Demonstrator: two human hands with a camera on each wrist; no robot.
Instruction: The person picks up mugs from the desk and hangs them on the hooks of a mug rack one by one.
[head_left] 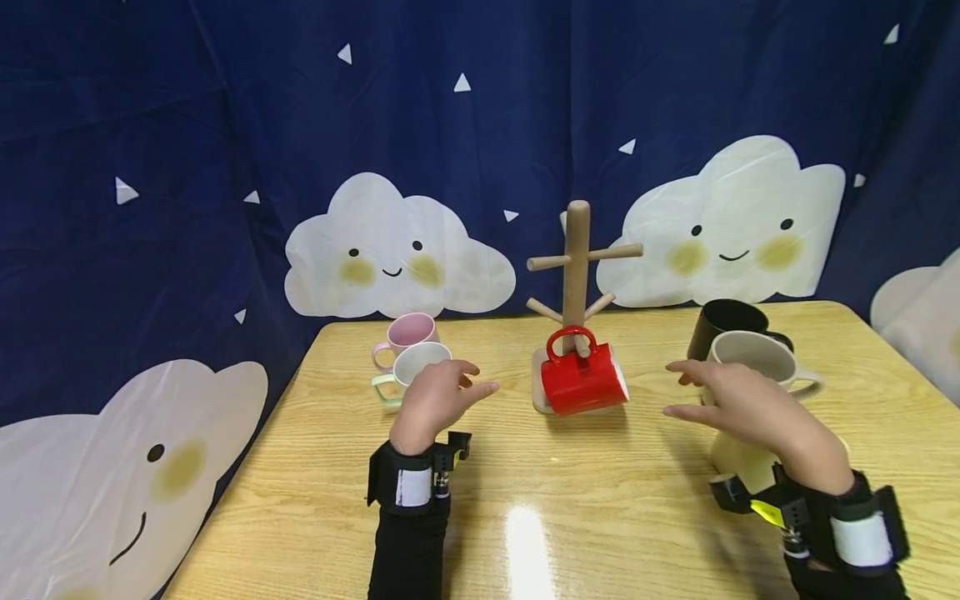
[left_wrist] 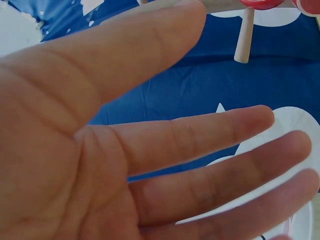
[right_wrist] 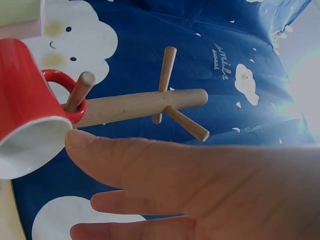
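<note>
A red mug [head_left: 585, 381] hangs by its handle from a low peg of the wooden mug tree [head_left: 576, 267], its white mouth turned to the right. My left hand [head_left: 437, 403] is held out left of the tree, fingers extended and holding nothing, overlapping a white mug with a pale green handle [head_left: 420, 360] in the head view. To the right of the tree, my right hand [head_left: 757, 414] reaches inward with straight fingers and nothing in them. It overlaps a cream mug [head_left: 753, 354] in the head view. In the right wrist view the peg [right_wrist: 80, 92] passes through the red handle.
A pink mug [head_left: 412, 330] stands at the back left, behind the white one. At the back right is a black mug [head_left: 723, 321]; another cream mug [head_left: 738, 458] sits partly hidden beneath my right hand. A dark blue cloud-print curtain [head_left: 465, 150] hangs behind the wooden table [head_left: 600, 525].
</note>
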